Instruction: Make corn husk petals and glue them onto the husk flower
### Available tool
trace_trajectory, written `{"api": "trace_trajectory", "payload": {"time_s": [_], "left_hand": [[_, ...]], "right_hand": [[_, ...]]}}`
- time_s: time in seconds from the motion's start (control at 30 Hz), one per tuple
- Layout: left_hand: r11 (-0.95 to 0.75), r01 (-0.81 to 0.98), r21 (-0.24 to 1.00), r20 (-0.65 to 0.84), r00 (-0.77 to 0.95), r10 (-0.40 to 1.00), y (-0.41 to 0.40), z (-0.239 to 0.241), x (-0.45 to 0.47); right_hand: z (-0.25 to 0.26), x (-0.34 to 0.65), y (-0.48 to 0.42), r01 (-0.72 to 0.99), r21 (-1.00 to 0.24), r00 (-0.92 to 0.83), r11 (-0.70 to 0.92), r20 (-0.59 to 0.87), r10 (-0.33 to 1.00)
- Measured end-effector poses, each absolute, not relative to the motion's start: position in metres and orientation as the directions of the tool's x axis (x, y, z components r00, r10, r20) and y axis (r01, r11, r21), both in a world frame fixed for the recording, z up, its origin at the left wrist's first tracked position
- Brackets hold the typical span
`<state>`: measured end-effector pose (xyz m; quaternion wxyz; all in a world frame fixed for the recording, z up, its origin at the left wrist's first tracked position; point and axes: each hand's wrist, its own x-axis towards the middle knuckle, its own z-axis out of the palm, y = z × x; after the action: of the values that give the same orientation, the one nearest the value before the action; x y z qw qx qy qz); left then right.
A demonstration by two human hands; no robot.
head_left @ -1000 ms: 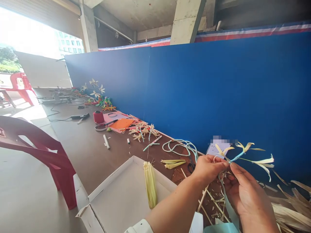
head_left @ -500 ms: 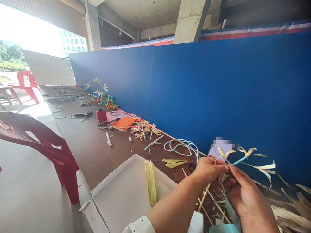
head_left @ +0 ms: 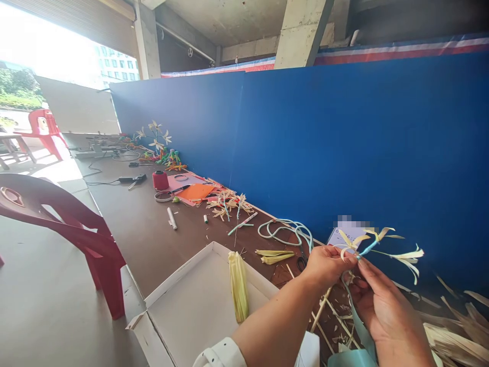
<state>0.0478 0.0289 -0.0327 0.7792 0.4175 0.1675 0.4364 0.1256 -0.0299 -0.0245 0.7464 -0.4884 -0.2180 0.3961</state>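
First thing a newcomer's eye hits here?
Probably the big blue panel filling much of the background. Next, at lower right, the left hand and right hand pinch a light-blue-wrapped stem bearing pale, narrow-petalled flowers. Then the dark red chair at left, and a yellow-green husk in the white tray at bottom centre.

At the lower right of the frame, the left hand (head_left: 326, 265) and the right hand (head_left: 391, 303) pinch a blue-wrapped flower stem (head_left: 369, 247). At the lower centre, a white box (head_left: 183, 316) holds a pale-green husk (head_left: 238, 290).
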Motion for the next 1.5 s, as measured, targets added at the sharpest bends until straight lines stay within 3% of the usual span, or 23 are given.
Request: {"api": "trace_trajectory", "payload": {"time_s": [0.77, 1.17, 1.5], "left_hand": [[0.265, -0.567, 0.78, 0.0, 0.423, 0.906, 0.047, -0.045, 0.037], [0.222, -0.596, 0.771, -0.252, 0.034, 0.967, 0.085, -0.07, 0.008], [0.114, -0.6, 0.792, -0.201, -0.081, 0.976, 0.095, -0.044, -0.038]], "right_hand": [[-0.035, 0.121, -0.031, -0.346, -0.929, 0.597, 0.134, -0.107, 0.795], [-0.033, 0.118, -0.032, -0.318, -0.937, 0.579, 0.146, -0.07, 0.812], [-0.018, 0.109, -0.038, -0.337, -0.915, 0.59, 0.221, -0.022, 0.807]]}}
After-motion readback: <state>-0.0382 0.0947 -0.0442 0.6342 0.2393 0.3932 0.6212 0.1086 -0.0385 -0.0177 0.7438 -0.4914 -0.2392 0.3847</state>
